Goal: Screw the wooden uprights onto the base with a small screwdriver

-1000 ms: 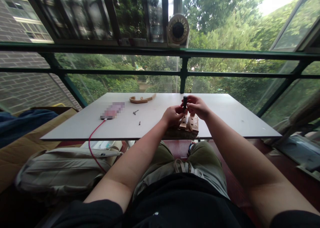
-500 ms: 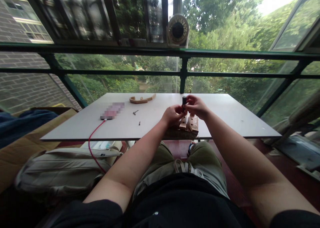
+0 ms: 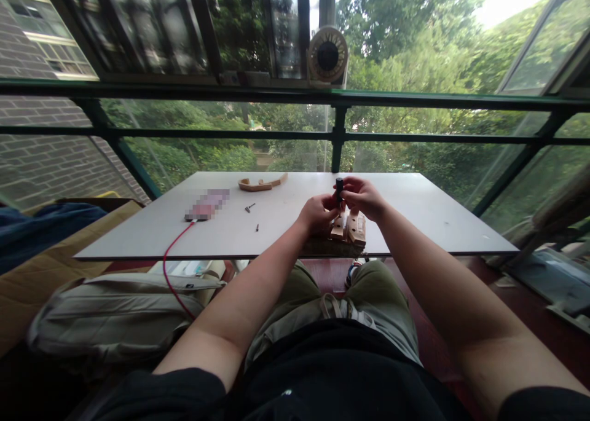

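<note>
While a red cord [image 3: 173, 247] hangs over the front edge of the white worktop [image 3: 405, 224], the blurred flat thing [image 3: 208, 204] it plugs into lies near the left edge. Next comes some bent wood [image 3: 256, 186] by the back edge, with metal bits [image 3: 249, 208] in front of it and a small screw [image 3: 257, 228] nearer the front edge. The left hand [image 3: 317, 214] is curled in close; I can't tell what its fingertips hold. A black tool [image 3: 339, 188] stands upright over wooden parts [image 3: 356, 230] at the front edge, right of the middle. The right hand [image 3: 364, 198] pinches it. The work looks part done: the tool is up on the wood, but holes show and the loose bits lie apart, unused.
</note>
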The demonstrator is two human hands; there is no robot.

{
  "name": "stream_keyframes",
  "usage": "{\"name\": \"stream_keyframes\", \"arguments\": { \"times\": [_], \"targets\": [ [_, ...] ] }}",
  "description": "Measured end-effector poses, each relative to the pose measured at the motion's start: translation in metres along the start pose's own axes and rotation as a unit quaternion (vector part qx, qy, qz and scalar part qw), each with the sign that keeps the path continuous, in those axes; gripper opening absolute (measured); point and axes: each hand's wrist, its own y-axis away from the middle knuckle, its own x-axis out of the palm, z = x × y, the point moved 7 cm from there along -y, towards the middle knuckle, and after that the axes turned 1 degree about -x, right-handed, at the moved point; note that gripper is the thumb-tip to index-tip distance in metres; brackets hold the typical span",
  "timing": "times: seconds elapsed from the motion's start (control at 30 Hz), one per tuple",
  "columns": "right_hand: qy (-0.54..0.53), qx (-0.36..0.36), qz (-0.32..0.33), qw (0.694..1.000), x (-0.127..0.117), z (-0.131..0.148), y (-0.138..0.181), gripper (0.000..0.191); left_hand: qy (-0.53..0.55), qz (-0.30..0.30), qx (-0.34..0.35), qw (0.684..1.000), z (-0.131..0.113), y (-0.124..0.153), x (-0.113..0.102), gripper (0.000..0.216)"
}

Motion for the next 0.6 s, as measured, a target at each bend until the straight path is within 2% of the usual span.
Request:
{"name": "stream_keyframes", "arguments": {
  "times": [0.2,0.4,0.6],
  "targets": [
    [0.002,0.0,0.002,1.0,-0.001,-0.003,-0.001,0.037,0.002,-0.027,-0.031,0.999,0.003,0.001,-0.003,0.035],
    [0.02,-0.01,0.005,1.0,0.0,0.0,-0.001,0.041,0.035,-0.029,-0.063,0.997,0.01,0.002,-0.004,0.045],
    [-0.007,0.001,0.011,1.0,0.001,0.004,0.002,0.038,0.048,-0.022,-0.062,0.997,0.011,0.001,-0.002,0.045]
  ]
}}
